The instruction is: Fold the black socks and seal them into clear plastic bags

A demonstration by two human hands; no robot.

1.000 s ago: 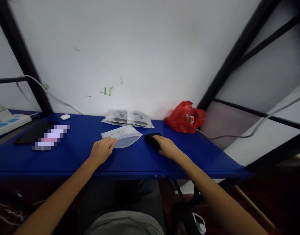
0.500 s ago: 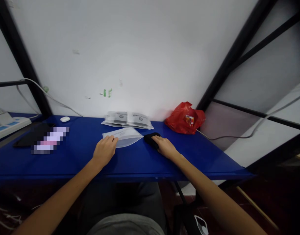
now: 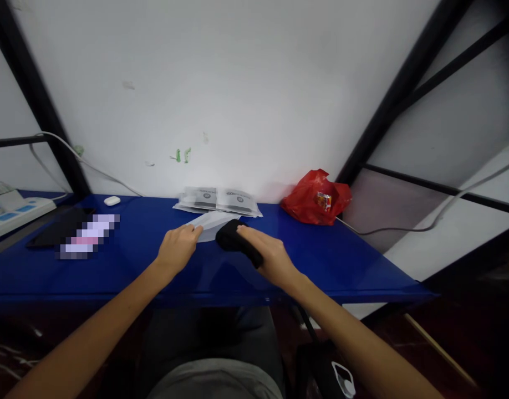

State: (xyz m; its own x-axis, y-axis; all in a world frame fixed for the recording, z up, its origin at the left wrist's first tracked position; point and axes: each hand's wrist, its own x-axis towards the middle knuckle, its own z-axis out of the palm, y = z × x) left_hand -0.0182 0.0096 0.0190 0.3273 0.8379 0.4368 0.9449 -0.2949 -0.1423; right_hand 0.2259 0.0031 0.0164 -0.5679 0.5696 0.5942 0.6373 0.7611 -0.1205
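Note:
My left hand (image 3: 177, 248) pinches the near edge of a translucent white pouch (image 3: 208, 224) on the blue table (image 3: 146, 260), lifting it slightly. My right hand (image 3: 268, 255) is closed round a black folded cloth item (image 3: 233, 239) and holds it at the pouch's right side, touching it. A stack of similar clear pouches with black contents (image 3: 218, 200) lies against the wall just behind.
A red plastic bag (image 3: 315, 198) sits at the back right. On the left lie a dark flat device (image 3: 57, 228), a white earbud case (image 3: 112, 200) and a power strip (image 3: 13, 210). Black frame bars (image 3: 398, 83) slant at both sides; cables run along the wall.
My right hand picked up the black item and carried it left to the pouch. My left hand lifted the pouch's edge.

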